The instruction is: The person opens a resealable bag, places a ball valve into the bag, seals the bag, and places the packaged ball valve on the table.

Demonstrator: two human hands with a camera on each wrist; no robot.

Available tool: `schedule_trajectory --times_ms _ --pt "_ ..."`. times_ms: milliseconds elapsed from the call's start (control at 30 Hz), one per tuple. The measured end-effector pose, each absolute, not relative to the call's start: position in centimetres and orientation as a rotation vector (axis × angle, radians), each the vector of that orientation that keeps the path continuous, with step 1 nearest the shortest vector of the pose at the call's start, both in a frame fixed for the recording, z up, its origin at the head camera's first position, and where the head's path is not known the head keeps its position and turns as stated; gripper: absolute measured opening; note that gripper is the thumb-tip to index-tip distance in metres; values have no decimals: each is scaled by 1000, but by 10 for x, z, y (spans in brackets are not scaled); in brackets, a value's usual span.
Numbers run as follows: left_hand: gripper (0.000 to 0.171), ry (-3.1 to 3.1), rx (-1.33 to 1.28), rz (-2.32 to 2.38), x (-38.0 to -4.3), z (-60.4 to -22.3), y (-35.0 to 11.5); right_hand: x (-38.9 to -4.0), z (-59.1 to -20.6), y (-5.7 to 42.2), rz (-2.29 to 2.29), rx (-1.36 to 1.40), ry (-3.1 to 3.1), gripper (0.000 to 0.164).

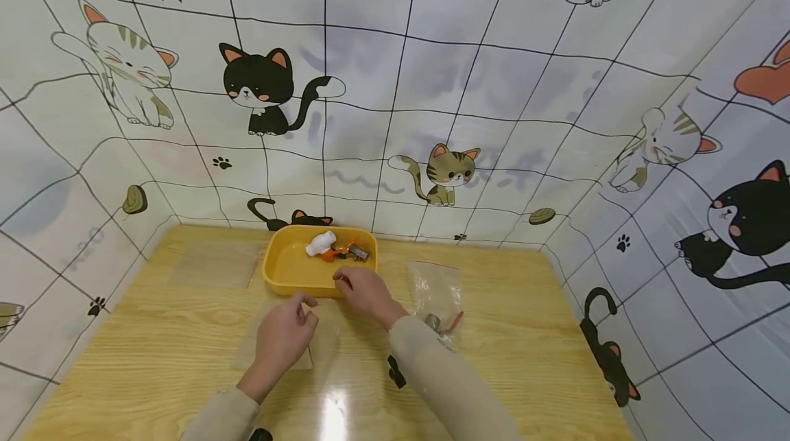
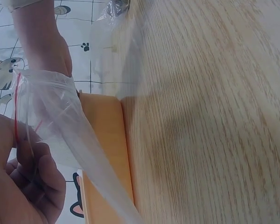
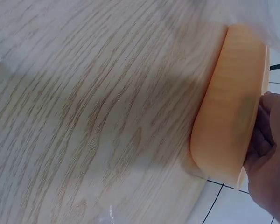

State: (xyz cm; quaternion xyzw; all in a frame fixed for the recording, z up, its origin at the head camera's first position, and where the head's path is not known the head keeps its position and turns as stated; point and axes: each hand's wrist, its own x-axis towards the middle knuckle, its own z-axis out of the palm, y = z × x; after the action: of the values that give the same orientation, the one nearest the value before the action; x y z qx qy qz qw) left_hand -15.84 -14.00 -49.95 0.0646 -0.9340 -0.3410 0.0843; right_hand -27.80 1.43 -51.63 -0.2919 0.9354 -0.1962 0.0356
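Observation:
My left hand [image 1: 286, 331] pinches the top of a clear zip bag [image 2: 79, 135] with a red line along its mouth, and the bag hangs down from the fingers. My right hand [image 1: 370, 293] is at the near right side of a yellow tray [image 1: 290, 282], its curled fingers partly hidden behind the tray's rim in the right wrist view. I cannot tell whether they hold anything. Inside the tray lie a white rounded piece [image 1: 320, 243], an orange piece [image 1: 328, 256] and a grey metallic-looking piece [image 1: 358, 253], grouped toward the back and right.
Right of the tray lies another clear zip bag [image 1: 432, 283] with a grey piece [image 1: 433, 322] and a reddish strip [image 1: 455, 322] at its lower end. A flat clear bag [image 1: 216, 264] lies on the left of the wooden table [image 1: 512, 345]. Cat-print cloth walls [image 1: 370, 70] enclose the table's back and sides.

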Motion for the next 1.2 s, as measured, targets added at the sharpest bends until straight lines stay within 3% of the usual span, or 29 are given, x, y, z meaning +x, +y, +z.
schedule_trajectory --times_ms 433,567,733,933,1200 --pt "15 -2783 186 -1050 -161 -507 -140 -280 -516 30 -235 -728 2918 18" --pt "15 -2786 171 -1061 -161 -508 -140 -271 -520 30 -132 -741 3002 9" --pt "15 -2787 148 -1055 -162 -510 -141 -259 -531 32 -141 -683 3164 20" --pt "15 -2766 120 -1061 -162 -511 -142 -252 -538 35 -308 -445 3247 21" --pt "14 -2772 110 -1093 -163 -509 -142 -260 -545 45 -304 -404 3293 22"
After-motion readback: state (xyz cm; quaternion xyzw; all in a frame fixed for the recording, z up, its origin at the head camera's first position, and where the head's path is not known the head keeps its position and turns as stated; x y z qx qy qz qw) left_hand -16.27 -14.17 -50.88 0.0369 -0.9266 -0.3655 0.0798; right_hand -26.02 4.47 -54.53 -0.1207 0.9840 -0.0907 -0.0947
